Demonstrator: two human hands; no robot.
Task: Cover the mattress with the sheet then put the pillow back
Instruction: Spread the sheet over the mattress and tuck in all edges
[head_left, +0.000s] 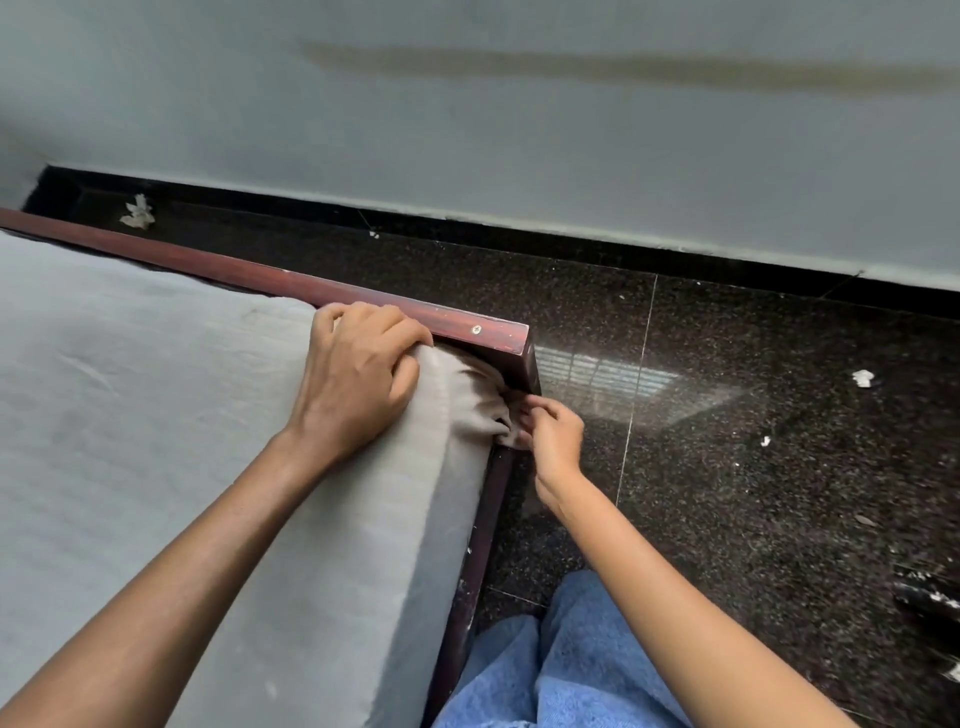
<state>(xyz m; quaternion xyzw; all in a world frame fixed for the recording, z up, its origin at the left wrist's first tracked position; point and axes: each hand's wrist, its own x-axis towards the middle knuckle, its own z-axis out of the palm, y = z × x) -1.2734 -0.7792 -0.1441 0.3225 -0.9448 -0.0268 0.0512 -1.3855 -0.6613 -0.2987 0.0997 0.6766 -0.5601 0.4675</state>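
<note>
Far corner of one bed, seen from above. One pale grey sheet (130, 389) lies over the top of the mattress and down its near side; the mattress itself is covered from sight. Two hands work at the corner, close together but not touching. The left hand (358, 374) rests on the top of the corner with its fingers curled into the sheet, beside the rail of the dark wooden bed frame (457, 319). The right hand (553, 431) is lower, at the side of the corner, and pinches one bunched fold of the sheet just beside the frame's end. One screw (476, 329) shows in the rail near the corner. Beyond the frame lies a dark speckled floor (727, 467) with two larger crumpled white scraps (137, 212) and several smaller flecks. One grey wall (519, 130) stands behind. One blue trouser leg (571, 665) shows at the bed's near edge.
</note>
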